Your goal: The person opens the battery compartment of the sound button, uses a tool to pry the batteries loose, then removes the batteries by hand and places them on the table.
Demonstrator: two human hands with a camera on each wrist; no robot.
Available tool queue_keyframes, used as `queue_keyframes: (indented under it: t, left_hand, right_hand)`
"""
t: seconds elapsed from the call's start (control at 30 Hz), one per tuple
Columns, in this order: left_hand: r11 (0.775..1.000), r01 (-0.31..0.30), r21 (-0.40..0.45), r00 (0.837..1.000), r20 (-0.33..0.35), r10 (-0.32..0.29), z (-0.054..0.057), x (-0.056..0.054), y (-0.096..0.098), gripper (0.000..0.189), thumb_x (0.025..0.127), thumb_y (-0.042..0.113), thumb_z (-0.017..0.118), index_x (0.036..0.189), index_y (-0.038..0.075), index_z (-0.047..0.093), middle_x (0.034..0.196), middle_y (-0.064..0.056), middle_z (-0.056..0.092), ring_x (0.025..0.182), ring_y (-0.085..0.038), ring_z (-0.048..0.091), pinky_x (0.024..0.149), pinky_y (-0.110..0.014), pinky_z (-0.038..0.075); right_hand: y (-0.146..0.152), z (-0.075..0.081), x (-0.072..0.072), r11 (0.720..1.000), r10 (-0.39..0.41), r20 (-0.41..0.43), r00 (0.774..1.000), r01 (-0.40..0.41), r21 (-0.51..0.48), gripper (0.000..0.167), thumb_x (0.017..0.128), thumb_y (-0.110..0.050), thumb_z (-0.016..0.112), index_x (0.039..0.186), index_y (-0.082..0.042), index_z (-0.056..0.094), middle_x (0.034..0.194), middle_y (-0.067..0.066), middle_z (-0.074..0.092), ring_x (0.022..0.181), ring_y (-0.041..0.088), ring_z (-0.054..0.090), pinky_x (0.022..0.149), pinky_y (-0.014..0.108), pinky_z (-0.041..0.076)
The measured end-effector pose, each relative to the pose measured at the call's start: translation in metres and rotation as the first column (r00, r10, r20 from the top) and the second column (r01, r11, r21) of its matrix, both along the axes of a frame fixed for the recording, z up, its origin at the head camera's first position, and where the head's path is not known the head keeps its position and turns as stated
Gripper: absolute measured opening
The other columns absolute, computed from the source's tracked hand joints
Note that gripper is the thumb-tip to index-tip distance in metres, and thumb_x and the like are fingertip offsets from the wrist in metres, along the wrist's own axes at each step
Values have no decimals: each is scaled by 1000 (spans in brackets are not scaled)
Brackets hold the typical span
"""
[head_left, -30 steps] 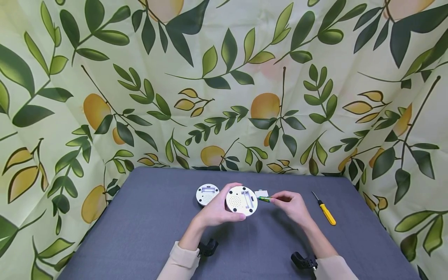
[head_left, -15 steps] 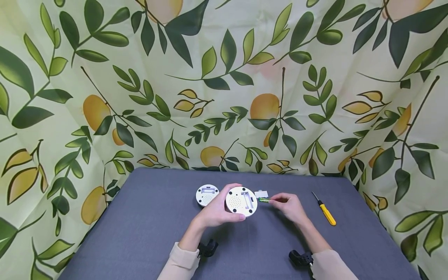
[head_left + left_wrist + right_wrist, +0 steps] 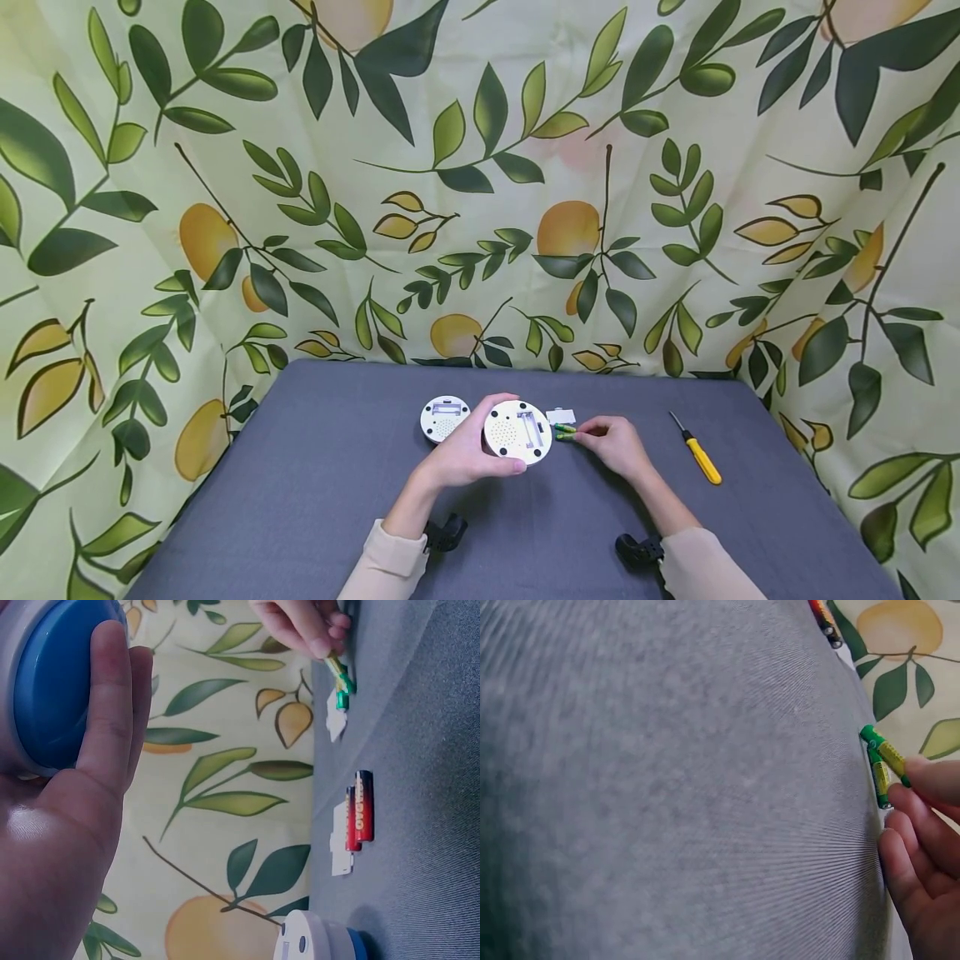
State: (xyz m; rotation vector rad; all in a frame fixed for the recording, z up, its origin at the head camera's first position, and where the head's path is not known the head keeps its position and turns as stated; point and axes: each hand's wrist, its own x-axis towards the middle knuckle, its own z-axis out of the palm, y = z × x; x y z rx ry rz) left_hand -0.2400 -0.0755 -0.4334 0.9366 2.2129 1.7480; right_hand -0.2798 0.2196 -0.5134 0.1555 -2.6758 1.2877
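Observation:
My left hand grips a round white device by its edge, raised over the table. Its underside, with an open battery compartment and dark feet, faces the head camera; the blue other side shows in the left wrist view. My right hand pinches one end of a green-and-yellow battery between thumb and fingers, low at the table. A second green battery lies right beside it, partly overlapped by the first. Just behind them is a white battery cover.
Another round white device, compartment uncovered, stands left of my left hand. Two red-and-black batteries lie by another white cover. A yellow-handled screwdriver lies at the right on the grey tabletop. Patterned cloth hangs behind.
My right hand has shifted slightly left and nearer to me. The two green batteries now show spread apart, where they looked like one before. The left hand and device have stayed put.

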Motion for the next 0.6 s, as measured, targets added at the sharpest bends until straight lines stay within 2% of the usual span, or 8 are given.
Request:
queue_keyframes:
  t: [0.13, 0.37, 0.6]
  left_hand:
    - [1000, 5, 5, 1000, 4, -5, 0, 0, 0, 87, 76, 20, 87, 149, 11, 40, 125, -7, 55, 108, -18, 55, 92, -28, 46]
    - [1000, 1, 2, 1000, 2, -1, 0, 0, -1, 87, 76, 21, 86, 149, 11, 40, 126, -7, 54, 108, -18, 55, 92, -29, 46]
    - [1000, -6, -4, 1000, -1, 6, 0, -1, 0, 87, 76, 21, 87, 149, 12, 40, 125, -7, 55, 108, -18, 55, 93, -29, 45]
  right_hand:
    - [-1, -1, -2, 999, -4, 3, 1000, 4, 44, 9, 88, -12, 79, 83, -5, 77, 82, 2, 72, 73, 14, 59, 67, 30, 46]
    - [-5, 1, -2, 995, -1, -13, 1000, 2, 104, 4, 86, -6, 79, 82, -7, 77, 79, 2, 71, 70, 14, 57, 67, 33, 46]
    - [-6, 3, 0, 992, -6, -14, 1000, 8, 126, 4, 86, -7, 79, 83, -6, 76, 79, 2, 70, 70, 14, 58, 66, 32, 47]
